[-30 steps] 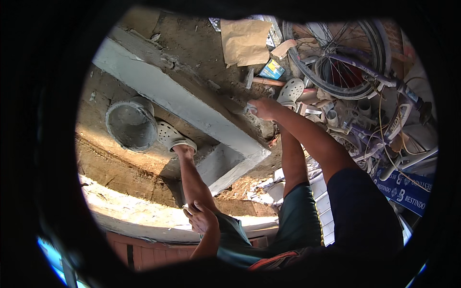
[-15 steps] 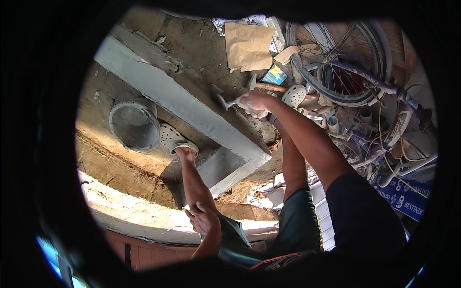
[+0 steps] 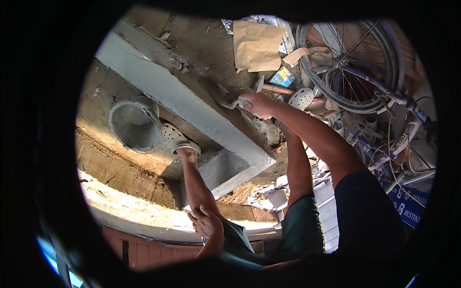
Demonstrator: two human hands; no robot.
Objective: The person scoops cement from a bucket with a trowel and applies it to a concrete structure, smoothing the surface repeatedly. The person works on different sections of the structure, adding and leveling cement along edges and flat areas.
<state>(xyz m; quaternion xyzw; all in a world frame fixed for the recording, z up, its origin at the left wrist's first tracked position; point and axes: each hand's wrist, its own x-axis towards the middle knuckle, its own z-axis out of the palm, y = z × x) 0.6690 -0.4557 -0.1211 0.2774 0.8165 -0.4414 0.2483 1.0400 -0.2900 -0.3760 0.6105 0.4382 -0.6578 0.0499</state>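
A trowel (image 3: 234,102) is in my right hand (image 3: 257,105), its fingers wrapped round the grip. The blade lies against the far side of a low grey cement-coated beam (image 3: 192,103) and is seen nearly edge-on. My left hand (image 3: 207,223) rests on my left leg just below the knee, holding nothing, fingers stretched. To the left of the beam, next to my left foot in a white clog (image 3: 175,138), a bucket (image 3: 152,108) contains some wet grey cement. Beyond my right hand lies a hammer (image 3: 279,90) with a wooden handle.
A bicycle wheel (image 3: 394,62) and purple frame stand at the far right over cluttered scrap. Brown paper (image 3: 258,45) and a blue-yellow packet (image 3: 282,77) lie on the ground beyond the beam. My other white clog (image 3: 301,99) is beside the hammer. White tiles (image 3: 329,216) lie near my right leg.
My right hand has shifted slightly with the trowel, and the blade now lies flatter along the beam's far side. The view has moved a little; my left hand stays on my leg.
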